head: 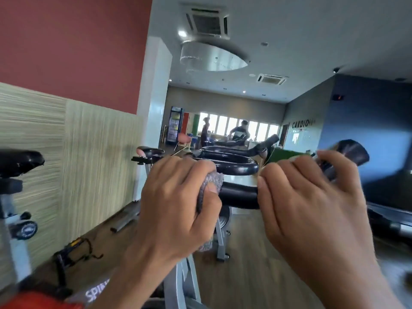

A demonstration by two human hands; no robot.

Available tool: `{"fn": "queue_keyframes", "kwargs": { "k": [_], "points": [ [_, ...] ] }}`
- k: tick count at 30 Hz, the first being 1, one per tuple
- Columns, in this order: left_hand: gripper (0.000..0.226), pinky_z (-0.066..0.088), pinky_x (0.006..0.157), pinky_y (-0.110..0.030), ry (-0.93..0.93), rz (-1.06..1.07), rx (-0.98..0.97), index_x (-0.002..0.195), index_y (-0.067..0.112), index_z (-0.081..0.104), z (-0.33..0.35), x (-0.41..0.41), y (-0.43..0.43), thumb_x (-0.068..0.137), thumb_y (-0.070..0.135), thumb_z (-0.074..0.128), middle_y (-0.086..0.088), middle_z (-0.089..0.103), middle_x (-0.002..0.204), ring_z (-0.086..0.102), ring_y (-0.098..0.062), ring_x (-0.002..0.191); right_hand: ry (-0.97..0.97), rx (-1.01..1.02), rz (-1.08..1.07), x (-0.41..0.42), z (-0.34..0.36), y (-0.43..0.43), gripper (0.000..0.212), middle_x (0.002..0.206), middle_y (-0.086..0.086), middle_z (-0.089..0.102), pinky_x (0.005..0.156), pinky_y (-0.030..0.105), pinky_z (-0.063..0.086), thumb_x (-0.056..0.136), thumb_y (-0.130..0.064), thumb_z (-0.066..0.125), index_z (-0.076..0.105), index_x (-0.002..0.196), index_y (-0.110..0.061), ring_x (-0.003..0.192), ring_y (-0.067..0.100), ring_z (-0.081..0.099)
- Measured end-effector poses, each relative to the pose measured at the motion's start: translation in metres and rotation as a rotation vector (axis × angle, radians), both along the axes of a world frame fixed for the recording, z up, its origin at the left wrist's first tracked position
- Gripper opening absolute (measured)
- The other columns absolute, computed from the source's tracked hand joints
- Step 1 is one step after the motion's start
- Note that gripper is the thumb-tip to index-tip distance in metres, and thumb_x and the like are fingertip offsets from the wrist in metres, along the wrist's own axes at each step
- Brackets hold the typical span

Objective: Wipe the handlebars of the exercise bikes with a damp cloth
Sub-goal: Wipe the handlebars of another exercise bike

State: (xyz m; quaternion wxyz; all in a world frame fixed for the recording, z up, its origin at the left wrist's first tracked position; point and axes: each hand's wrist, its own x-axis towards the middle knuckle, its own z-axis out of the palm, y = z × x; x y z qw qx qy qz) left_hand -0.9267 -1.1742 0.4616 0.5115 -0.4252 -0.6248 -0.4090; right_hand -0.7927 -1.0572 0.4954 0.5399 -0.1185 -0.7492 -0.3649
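Wiping the handlebar of the near exercise bike.

The left hand (176, 201) grips a grey cloth (210, 186) wrapped around the black handlebar (239, 195). The right hand (312, 197) is clenched on the bar just beside it, steadying it. Next move, by judgement: slide the cloth along the bar toward the uncovered sections, maintaining pressure.

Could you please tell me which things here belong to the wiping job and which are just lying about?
Job: grey cloth in left hand; black handlebar; right hand gripping it.

Lying about: drinks fridge; pink chair; black strap on floor.
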Motion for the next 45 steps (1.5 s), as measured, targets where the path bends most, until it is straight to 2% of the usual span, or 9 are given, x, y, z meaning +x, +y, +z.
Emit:
{"fn": "queue_keyframes", "kwargs": {
  "k": [5, 10, 14, 18, 24, 30, 36, 40, 45],
  "points": [
    [0.031, 0.033, 0.092, -0.028, -0.165, 0.004, -0.169, 0.092, 0.007, 0.065, 0.012, 0.012, -0.009, 0.086, 0.023, 0.04, -0.002, 0.063, 0.088, 0.054, -0.021, 0.086, -0.147, -0.131, -0.006, 0.005, 0.015, -0.015, 0.018, 0.068, 0.005, 0.053, 0.087, 0.04, 0.034, 0.088, -0.011, 0.049, 0.048, 0.072, -0.018, 0.072, 0.03, 0.058],
    [0.03, 0.035, 0.097, -0.033, -0.238, -0.005, -0.417, 0.097, 0.014, 0.067, 0.03, 0.027, -0.009, 0.09, 0.026, 0.04, 0.001, 0.066, 0.094, 0.058, -0.022, 0.089, -0.342, -0.246, -0.008, 0.01, 0.036, -0.022, 0.026, 0.068, 0.009, 0.058, 0.077, 0.038, 0.034, 0.083, -0.002, 0.036, 0.054, 0.07, -0.014, 0.069, 0.031, 0.06],
    [0.035, 0.036, 0.107, -0.038, -0.271, 0.018, -0.433, 0.103, 0.015, 0.064, 0.03, 0.002, -0.025, 0.096, 0.031, 0.034, -0.003, 0.069, 0.1, 0.061, -0.024, 0.106, -0.503, -0.345, -0.031, 0.014, 0.055, -0.021, 0.021, 0.072, 0.009, 0.06, 0.075, 0.038, 0.033, 0.083, -0.005, 0.04, 0.056, 0.072, -0.013, 0.071, 0.031, 0.06],
    [0.047, 0.027, 0.116, -0.043, -0.423, -0.011, -0.533, 0.111, 0.002, 0.066, 0.033, -0.009, -0.039, 0.098, 0.028, 0.029, -0.013, 0.065, 0.118, 0.047, -0.031, 0.128, -0.703, -0.447, -0.082, 0.017, 0.073, -0.025, 0.004, 0.074, 0.009, 0.059, 0.074, 0.042, 0.033, 0.078, -0.007, 0.054, 0.054, 0.078, -0.011, 0.074, 0.031, 0.054],
    [0.05, 0.025, 0.117, -0.054, -0.725, -0.015, -0.699, 0.132, -0.009, 0.05, 0.058, 0.009, -0.041, 0.096, 0.018, 0.029, -0.025, 0.045, 0.144, 0.026, -0.038, 0.144, -0.817, -0.57, -0.156, 0.012, 0.087, -0.031, 0.006, 0.076, 0.006, 0.056, 0.072, 0.041, 0.032, 0.083, -0.014, 0.056, 0.053, 0.078, -0.014, 0.075, 0.028, 0.049],
    [0.066, 0.006, 0.124, -0.041, -1.002, -0.05, -0.859, 0.149, -0.005, 0.022, 0.093, -0.024, -0.02, 0.091, 0.025, 0.015, -0.018, 0.013, 0.161, 0.003, -0.031, 0.15, -0.837, -0.646, -0.154, 0.006, 0.096, -0.032, 0.013, 0.076, 0.004, 0.058, 0.069, 0.04, 0.036, 0.085, -0.027, 0.056, 0.057, 0.08, -0.015, 0.075, 0.026, 0.051],
    [0.063, 0.001, 0.124, -0.04, -0.959, -0.041, -0.781, 0.15, -0.007, 0.018, 0.071, 0.01, -0.036, 0.096, 0.026, 0.013, -0.021, 0.008, 0.161, -0.006, -0.029, 0.15, -0.797, -0.641, -0.149, 0.008, 0.093, -0.032, 0.015, 0.076, 0.002, 0.056, 0.07, 0.038, 0.032, 0.085, -0.028, 0.057, 0.055, 0.078, -0.016, 0.075, 0.024, 0.049],
    [0.074, -0.002, 0.123, -0.038, -0.992, -0.09, -0.869, 0.15, -0.005, 0.015, 0.089, -0.027, -0.023, 0.088, 0.035, 0.008, -0.021, 0.005, 0.161, -0.004, -0.032, 0.15, -0.808, -0.638, -0.184, 0.001, 0.09, -0.033, 0.015, 0.074, 0.003, 0.056, 0.069, 0.038, 0.031, 0.08, -0.027, 0.063, 0.055, 0.077, -0.015, 0.074, 0.025, 0.049],
    [0.069, 0.007, 0.123, -0.048, -0.922, -0.084, -0.884, 0.148, -0.009, 0.022, 0.082, -0.014, -0.034, 0.091, 0.028, 0.01, -0.021, 0.012, 0.16, -0.003, -0.035, 0.149, -0.847, -0.632, -0.193, 0.002, 0.092, -0.033, 0.013, 0.076, 0.004, 0.058, 0.07, 0.039, 0.037, 0.082, -0.026, 0.059, 0.055, 0.079, -0.014, 0.075, 0.025, 0.051]
  ]
}}
